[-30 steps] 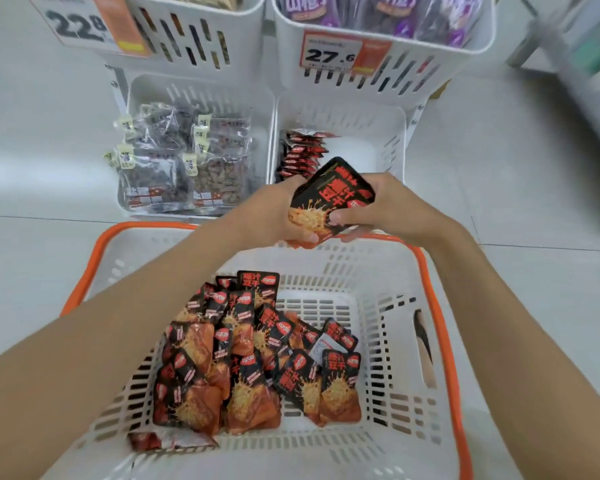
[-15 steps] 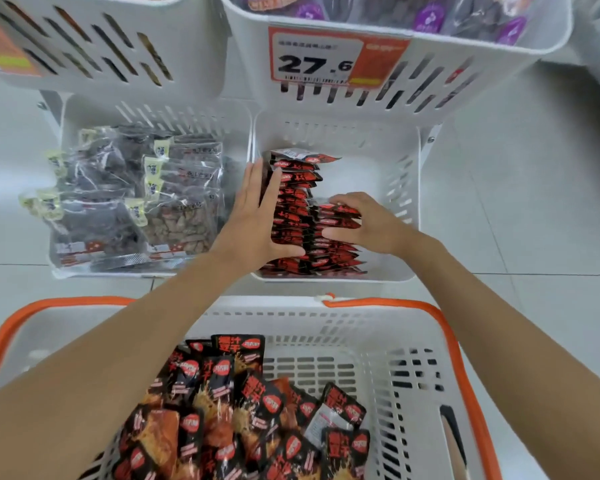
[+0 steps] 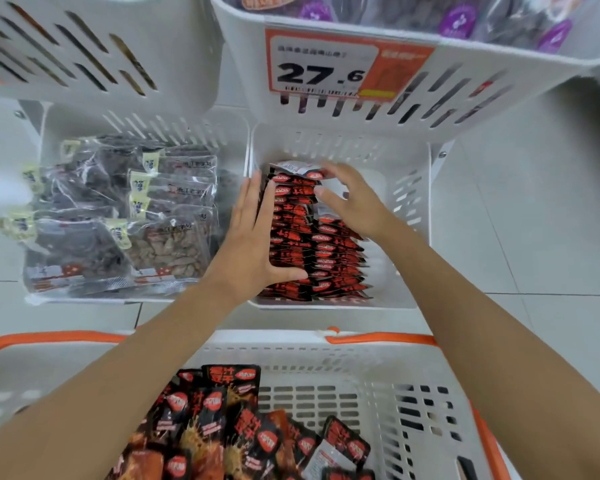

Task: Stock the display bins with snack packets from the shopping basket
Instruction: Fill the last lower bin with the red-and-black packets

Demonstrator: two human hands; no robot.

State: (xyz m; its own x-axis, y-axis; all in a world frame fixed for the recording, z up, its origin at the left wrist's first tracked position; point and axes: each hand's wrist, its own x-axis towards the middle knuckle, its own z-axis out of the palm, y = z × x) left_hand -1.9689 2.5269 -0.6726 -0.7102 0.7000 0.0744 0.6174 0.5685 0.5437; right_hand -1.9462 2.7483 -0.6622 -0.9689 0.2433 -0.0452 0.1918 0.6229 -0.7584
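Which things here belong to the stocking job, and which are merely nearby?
Job: shopping basket, loose snack packets, lower right bin, stacked packets, left hand, right hand.
Nearby: clear bags, purple packets, price tag.

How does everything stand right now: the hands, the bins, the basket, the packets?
left hand: open, flat against the row's left side.
right hand: open, fingers resting on the row's far end.
row of snack packets: standing on edge, packed together.
lower right bin: partly filled, right part bare.
shopping basket: holds a loose pile of packets.
lower left bin: stocked with clear bags.
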